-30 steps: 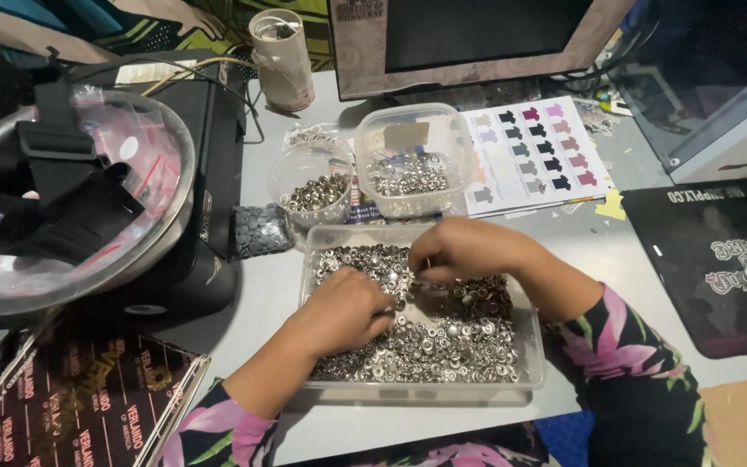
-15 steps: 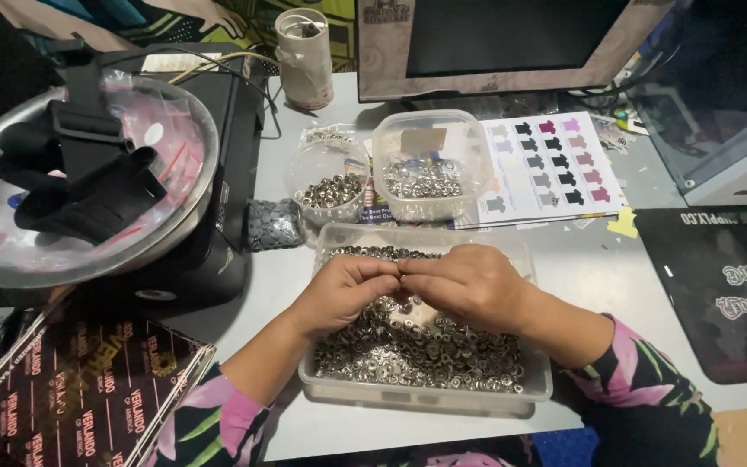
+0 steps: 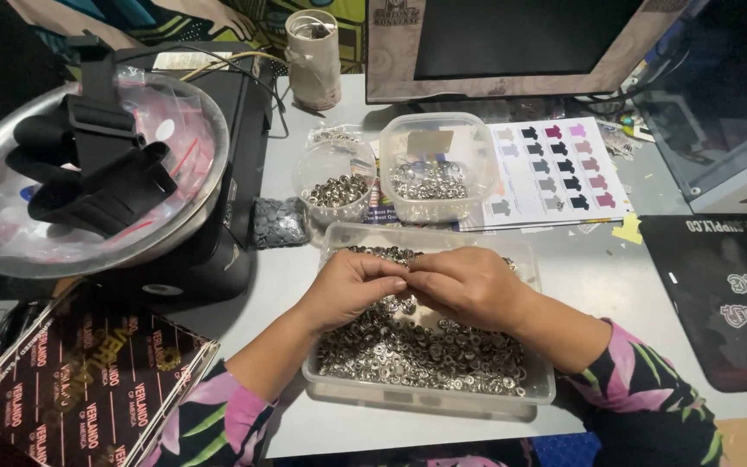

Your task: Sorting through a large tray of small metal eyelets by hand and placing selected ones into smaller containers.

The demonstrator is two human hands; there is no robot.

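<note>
A clear plastic tray [image 3: 533,393] in front of me is full of small silver metal rings and snaps [image 3: 425,350]. My left hand [image 3: 347,290] and my right hand [image 3: 469,285] are both over the tray, fingertips pinched together and meeting at one point. They appear to pinch a small metal piece between them; it is too small and hidden to see. Behind the tray stand a square clear tub [image 3: 473,138] and a round clear cup [image 3: 332,169], each holding more silver pieces.
A large clear bowl [image 3: 183,212] with a black strap device sits on a black machine at left. A colour chart sheet [image 3: 555,173] lies at the back right, a monitor [image 3: 512,43] behind, a black mat [image 3: 719,294] at right, and a dark patterned box [image 3: 79,389] at front left.
My hands have come together from spread apart in the tray to meeting fingertip to fingertip above its middle. The view has shifted slightly.
</note>
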